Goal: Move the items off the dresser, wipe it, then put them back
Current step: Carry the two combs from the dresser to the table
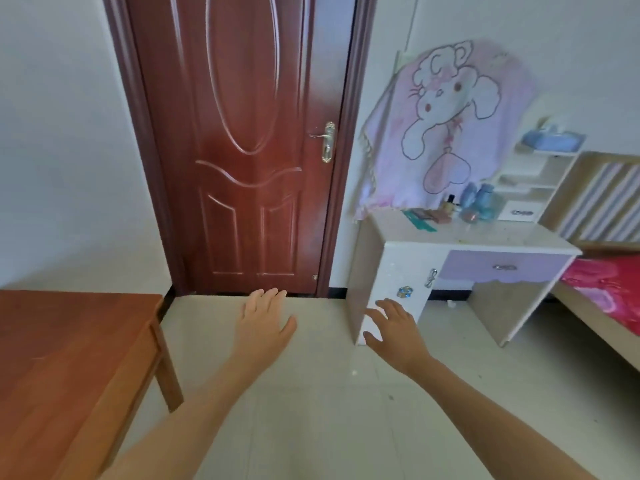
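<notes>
In the head view, the dresser (464,239) is seen right of centre, white with a pale speckled top. Its purple drawer (505,267) under the top is closed, and so is a small white drawer (519,212) at the foot of the shelf unit (530,174) on the dresser's right end. A blue tissue box (550,138) is held on the top tier of that unit; what lies on the lower tiers cannot be told. At the back of the top, blue bottles (481,202), a small dark-capped bottle (450,201), a flat brown palette (437,214) and a green flat item (420,223) are grouped close together. A pink cartoon cloth (450,126) is draped above them.

Both hands are held out over the pale floor (311,393), and nothing is gripped. The left hand (263,320), at lower centre, is shown palm down, fingers straight and nearly together, thumb apart. The right hand (394,327) is shown with fingers spread and slightly bent, overlapping the dresser's lower side panel in the picture; contact cannot be told. The items lie well above and right of all the fingertips.

A red-brown door (242,143), a brown table (69,358) and a bed (606,292) are also seen.
</notes>
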Motion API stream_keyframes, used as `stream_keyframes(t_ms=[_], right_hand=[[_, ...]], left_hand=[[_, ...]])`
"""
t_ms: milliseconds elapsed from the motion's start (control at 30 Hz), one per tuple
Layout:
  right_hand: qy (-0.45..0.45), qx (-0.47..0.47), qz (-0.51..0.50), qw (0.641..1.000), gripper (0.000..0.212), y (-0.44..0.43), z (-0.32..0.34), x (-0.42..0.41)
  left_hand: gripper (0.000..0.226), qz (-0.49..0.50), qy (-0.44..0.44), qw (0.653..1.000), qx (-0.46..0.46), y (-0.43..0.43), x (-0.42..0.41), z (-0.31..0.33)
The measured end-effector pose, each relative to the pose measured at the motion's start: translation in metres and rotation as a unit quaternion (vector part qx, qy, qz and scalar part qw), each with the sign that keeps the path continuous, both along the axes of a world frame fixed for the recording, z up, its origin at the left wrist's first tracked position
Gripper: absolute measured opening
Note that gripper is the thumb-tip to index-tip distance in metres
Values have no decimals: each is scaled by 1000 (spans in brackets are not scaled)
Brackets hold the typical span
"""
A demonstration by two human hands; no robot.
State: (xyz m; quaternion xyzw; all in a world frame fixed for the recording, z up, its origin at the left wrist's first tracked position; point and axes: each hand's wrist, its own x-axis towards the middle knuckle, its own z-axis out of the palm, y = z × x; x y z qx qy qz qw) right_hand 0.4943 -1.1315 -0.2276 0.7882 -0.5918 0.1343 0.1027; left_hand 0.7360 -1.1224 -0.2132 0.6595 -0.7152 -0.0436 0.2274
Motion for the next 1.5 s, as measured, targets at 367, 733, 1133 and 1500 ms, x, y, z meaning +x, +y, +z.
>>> stream_keyframes(t_ms=[367,733,1133,1500], right_hand=[[14,26,-146,989,51,63,-2,-273],[-3,55,-143,988,52,11,-28,-372],[-69,112,-173,976,45,-176,-12,-456],[-202,186,-235,933,45,-310,-66,-507]], left_hand=[[54,-127,-13,991,-27,-24,-237,-4],[51,-149,-74,986,28,-84,-348,-42],[56,-137,1,988,71,-286,-431,-57],[58,-155,-37,977,138,-404,-526,-95]])
